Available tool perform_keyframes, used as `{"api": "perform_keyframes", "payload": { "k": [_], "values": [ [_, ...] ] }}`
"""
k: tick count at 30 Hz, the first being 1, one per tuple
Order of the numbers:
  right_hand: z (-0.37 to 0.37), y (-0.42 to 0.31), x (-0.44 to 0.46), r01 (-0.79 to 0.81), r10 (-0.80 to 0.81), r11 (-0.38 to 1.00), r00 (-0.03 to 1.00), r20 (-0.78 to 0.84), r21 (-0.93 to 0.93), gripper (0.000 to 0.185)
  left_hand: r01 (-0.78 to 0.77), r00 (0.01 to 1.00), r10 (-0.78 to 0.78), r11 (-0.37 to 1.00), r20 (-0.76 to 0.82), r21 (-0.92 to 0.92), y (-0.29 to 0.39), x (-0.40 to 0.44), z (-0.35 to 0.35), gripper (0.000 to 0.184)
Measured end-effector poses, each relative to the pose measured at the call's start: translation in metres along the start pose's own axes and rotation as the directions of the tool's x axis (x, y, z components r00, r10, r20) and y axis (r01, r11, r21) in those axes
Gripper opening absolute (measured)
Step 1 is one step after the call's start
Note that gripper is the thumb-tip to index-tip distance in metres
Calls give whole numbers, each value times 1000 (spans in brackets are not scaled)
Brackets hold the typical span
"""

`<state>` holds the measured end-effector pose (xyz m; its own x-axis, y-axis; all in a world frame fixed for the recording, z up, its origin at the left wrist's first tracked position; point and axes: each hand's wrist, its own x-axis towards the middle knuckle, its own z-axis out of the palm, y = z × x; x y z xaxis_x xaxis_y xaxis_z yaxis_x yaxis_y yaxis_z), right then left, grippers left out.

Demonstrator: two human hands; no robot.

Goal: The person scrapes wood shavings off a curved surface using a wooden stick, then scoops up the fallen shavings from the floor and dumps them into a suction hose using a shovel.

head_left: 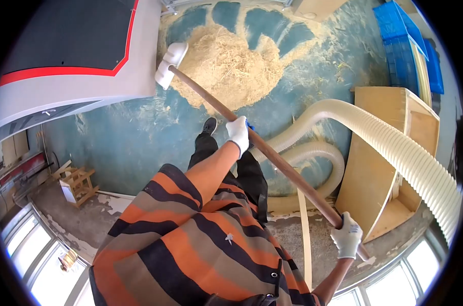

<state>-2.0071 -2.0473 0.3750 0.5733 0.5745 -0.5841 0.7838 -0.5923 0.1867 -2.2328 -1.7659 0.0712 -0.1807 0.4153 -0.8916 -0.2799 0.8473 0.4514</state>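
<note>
A long-handled broom [293,176] runs diagonally across the head view. Its white head [171,65] stands at the left edge of a heap of wood shavings and sawdust [231,66] on the blue-green floor. My left hand [238,134], in a white glove, is closed round the middle of the wooden handle. Close to the handle's rear end, my right hand [347,235], gloved too, is wrapped round it. The broom's underside is hidden from me.
A grey machine with a red stripe [73,73] stands on the left. A ribbed cream hose [384,130] curves across the right side, by an open plywood cabinet [367,158]. Blue crates [402,53] stand behind. A small wooden frame [77,186] sits at lower left.
</note>
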Motion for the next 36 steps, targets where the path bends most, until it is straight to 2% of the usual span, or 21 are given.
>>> {"api": "perform_keyframes", "payload": {
  "k": [2,4,5,7,8,9,10,11,13,14,15,17,19,21,24,26,29,30,33,35,36],
  "values": [
    [-29,6,-25,-118,118,993,986,-121,5,21,44,997,-41,998,66,-47,-15,-19,10,16],
    [-53,27,-56,-266,246,961,949,-195,-79,25,119,984,-100,984,148,-130,-22,-64,21,18],
    [-56,47,-74,-185,140,977,929,-342,-103,22,226,950,-176,957,257,-180,-25,-83,20,20],
    [-76,70,-110,-180,109,973,912,-396,-146,25,481,821,-343,847,457,-228,-14,-129,11,22],
    [-95,50,-148,-226,97,960,823,-560,-167,33,616,716,-432,760,548,-207,6,-155,-10,23],
    [-98,59,-176,-245,88,951,797,-598,-187,46,674,648,-461,718,606,-174,17,-166,-26,25],
    [-103,82,-204,-295,137,928,839,-527,-229,57,723,579,-487,677,654,-136,28,-175,-39,26],
    [-105,83,-237,-349,199,925,779,-594,-148,60,745,528,-487,660,696,-103,44,-191,-59,26],
    [-118,72,-306,-433,143,829,775,-616,-353,49,788,416,-535,616,735,3,71,-212,-96,25],
    [-123,77,-347,-467,172,813,762,-625,-346,48,829,331,-565,556,755,52,80,-216,-112,23],
    [-128,84,-389,-501,200,796,747,-634,-340,47,837,298,-597,538,745,97,99,-226,-129,22],
    [-127,76,-462,-487,95,759,740,-666,-433,45,852,206,-648,487,733,191,124,-233,-161,20],
    [-124,63,-527,-456,0,700,770,-639,-549,40,841,197,-676,489,710,231,151,-240,-188,20],
    [-136,-65,-540,-669,265,518,718,-644,-532,41,845,168,-700,465,694,264,174,-246,-220,18],
    [-106,-83,-644,-737,532,626,643,-550,-255,47,819,142,-707,476,692,319,189,-247,-257,18],
    [-109,-189,-624,-691,422,629,688,-591,-356,47,798,142,-711,494,689,345,203,-243,-284,15],
    [-85,-282,-637,-776,374,485,601,-706,-404,39,775,123,-689,517,715,365,229,-229,-321,10],
    [-76,-310,-638,-797,348,444,574,-741,-409,38,752,45,-660,516,750,410,233,-222,-329,8],
    [-59,-400,-638,-855,237,297,498,-834,-426,36,720,41,-631,556,775,415,243,-198,-359,9],
    [-32,-476,-642,-884,305,278,452,-838,-375,38,707,4,-642,544,767,452,241,-157,-386,14],
    [-15,-518,-639,-895,370,292,431,-823,-338,38,705,57,-702,532,710,469,242,-143,-403,15]
  ]
}}
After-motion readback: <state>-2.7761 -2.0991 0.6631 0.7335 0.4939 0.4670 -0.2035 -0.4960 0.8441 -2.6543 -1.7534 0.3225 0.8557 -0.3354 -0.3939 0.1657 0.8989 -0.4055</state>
